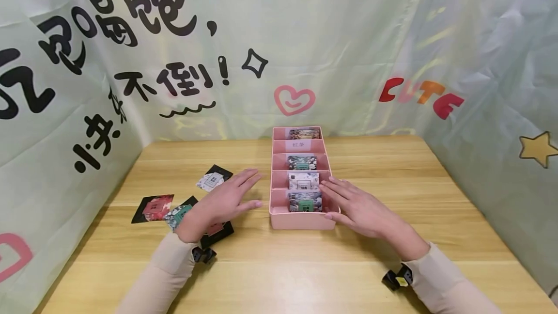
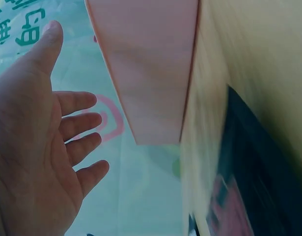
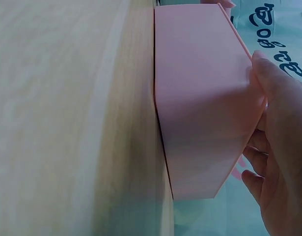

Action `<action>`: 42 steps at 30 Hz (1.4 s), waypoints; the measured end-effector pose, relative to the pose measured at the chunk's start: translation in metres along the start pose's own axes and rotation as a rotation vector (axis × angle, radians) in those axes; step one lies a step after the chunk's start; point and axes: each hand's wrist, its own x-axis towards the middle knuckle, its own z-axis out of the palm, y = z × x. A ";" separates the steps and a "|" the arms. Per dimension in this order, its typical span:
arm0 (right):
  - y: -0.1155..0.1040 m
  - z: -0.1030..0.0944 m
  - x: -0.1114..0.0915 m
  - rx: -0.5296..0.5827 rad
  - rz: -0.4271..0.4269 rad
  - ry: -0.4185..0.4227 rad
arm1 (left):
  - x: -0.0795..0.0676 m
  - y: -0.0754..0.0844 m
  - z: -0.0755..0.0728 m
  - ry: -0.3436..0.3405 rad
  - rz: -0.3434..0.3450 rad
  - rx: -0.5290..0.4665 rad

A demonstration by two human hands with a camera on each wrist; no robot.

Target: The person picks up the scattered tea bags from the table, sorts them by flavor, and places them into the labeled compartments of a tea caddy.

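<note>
Right hand (image 1: 364, 210), relaxed and open-palmed, lies at the right rim of a pink divided box (image 1: 302, 222), fingertips over its edge and thumb by the near corner; the hand covers part of that rim. Left hand (image 1: 224, 196), fingers straight and lightly spread, hovers just left of the box. The box stands lengthwise on a wooden table (image 1: 392, 173), its compartments bearing, from the near end, a dark floral packet (image 1: 301, 200), a white packet (image 1: 301, 181), a blue floral packet (image 1: 301, 162), a paper label (image 1: 298, 145) and a rear packet (image 1: 305, 133). Left of it lie a black-and-white packet (image 1: 211, 180), a red packet (image 1: 156, 207), a teal packet (image 1: 177, 215) and a pink-and-black packet (image 1: 221, 234); left hand and wrist partly hide three of these. Behind hangs a printed cloth (image 1: 340, 38).
</note>
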 end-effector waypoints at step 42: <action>-0.002 0.001 -0.001 0.008 -0.028 0.049 | -0.079 -0.044 -0.002 -0.202 -0.186 -0.127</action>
